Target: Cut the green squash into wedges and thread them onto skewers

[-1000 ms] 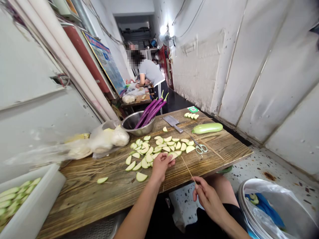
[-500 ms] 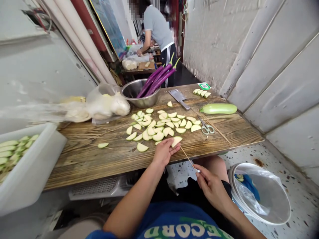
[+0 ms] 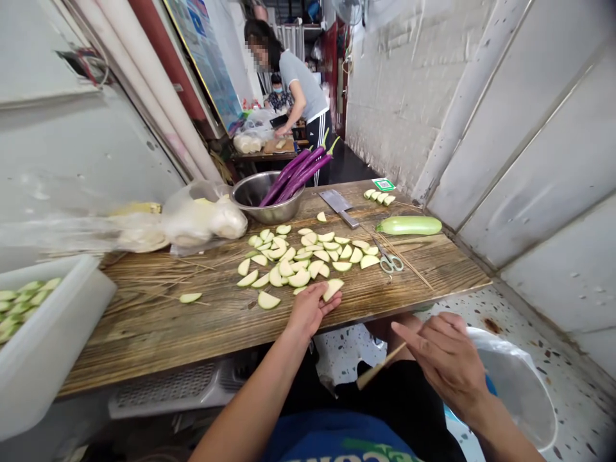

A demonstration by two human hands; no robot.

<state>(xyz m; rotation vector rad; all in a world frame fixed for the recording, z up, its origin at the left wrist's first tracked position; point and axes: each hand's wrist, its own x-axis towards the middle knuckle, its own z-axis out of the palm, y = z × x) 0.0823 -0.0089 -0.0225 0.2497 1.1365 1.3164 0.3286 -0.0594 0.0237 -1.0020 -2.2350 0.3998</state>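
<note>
My left hand [image 3: 309,310], at the table's near edge, pinches a half-moon zucchini slice [image 3: 332,290] between thumb and fingers. My right hand [image 3: 446,360] is raised over my lap, right of the table edge, closed round a thin wooden skewer [image 3: 384,366]. The skewer slants down and left, smeared by motion, apart from the slice. Just beyond my left hand, many pale half-moon slices [image 3: 299,277] with green rind lie spread on the wooden table [image 3: 202,340].
Beyond the slices are a steel bowl [image 3: 245,192] of purple eggplants [image 3: 298,174], a cleaver [image 3: 337,202], scissors [image 3: 389,262] and a whole zucchini [image 3: 409,225]. Loose skewers [image 3: 149,273] and a white bin [image 3: 62,321] are left. A lined bucket [image 3: 524,385] stands right. Two people [image 3: 303,90] are behind.
My right hand has moved up and right, and the skewer tip has swung away from the slice to point down and left. My left hand still holds the slice.
</note>
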